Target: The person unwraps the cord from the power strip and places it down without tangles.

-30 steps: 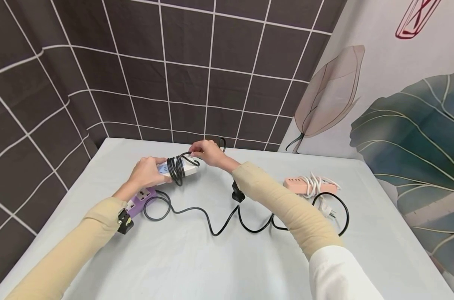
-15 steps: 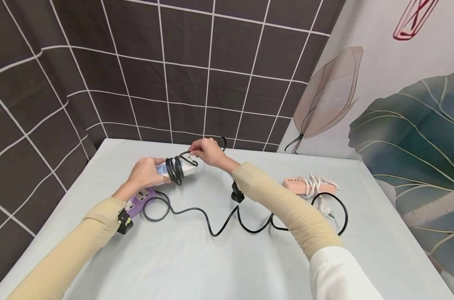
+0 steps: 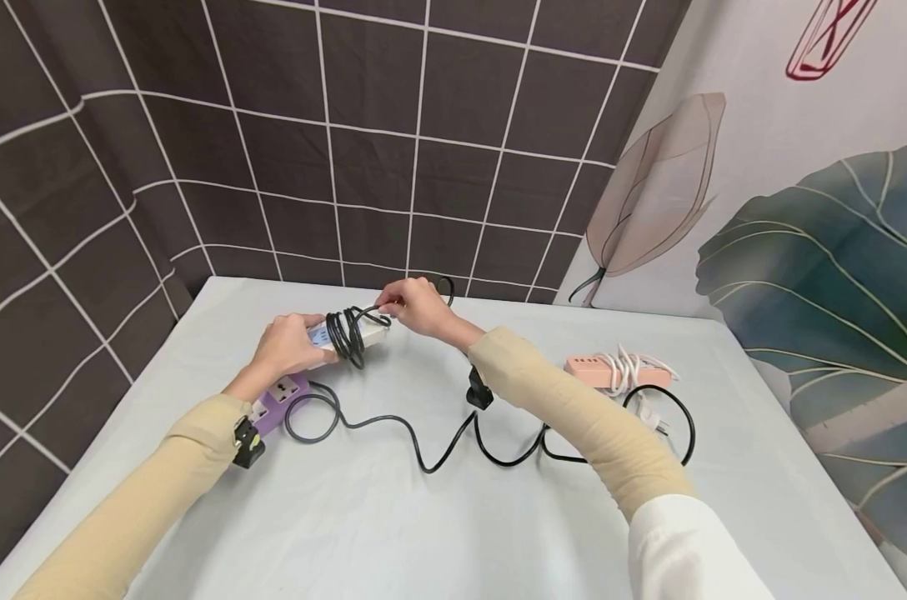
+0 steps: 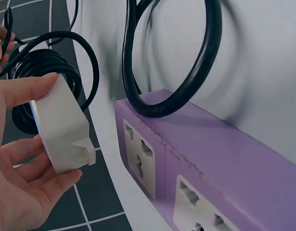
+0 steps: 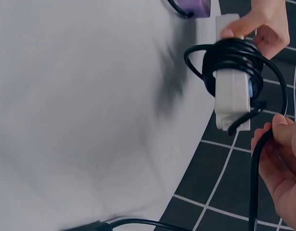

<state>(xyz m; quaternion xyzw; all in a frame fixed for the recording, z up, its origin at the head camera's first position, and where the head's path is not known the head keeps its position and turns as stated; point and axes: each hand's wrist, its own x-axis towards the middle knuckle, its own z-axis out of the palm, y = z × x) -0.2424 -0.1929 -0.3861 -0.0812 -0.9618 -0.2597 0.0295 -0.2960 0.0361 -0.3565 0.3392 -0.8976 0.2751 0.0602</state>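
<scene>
My left hand (image 3: 284, 346) grips one end of a white power strip (image 4: 63, 125), thumb on one side and fingers on the other. Several turns of black cord (image 5: 234, 55) are wound around the strip's middle. In the right wrist view, the strip's other end (image 5: 232, 94) points toward my right hand (image 5: 285, 163). That hand pinches a length of the cord (image 5: 254, 183) between thumb and fingers, just beyond the coil. The strip is held up off the table, its blue-marked socket face partly hidden by the loops.
A purple power strip (image 3: 279, 404) lies below my left wrist, its dark cord (image 3: 416, 442) snaking rightward across the pale table (image 3: 393, 533). At right sits a pink power strip (image 3: 592, 372) wrapped in white cord, with a white plug (image 3: 651, 417) beside it. A dark gridded wall covering (image 3: 378, 158) stands behind.
The white power strip and my left hand have shifted slightly left. The wound loops sit a little more spread. My right forearm has moved slightly right while the hand keeps pinching the cord.
</scene>
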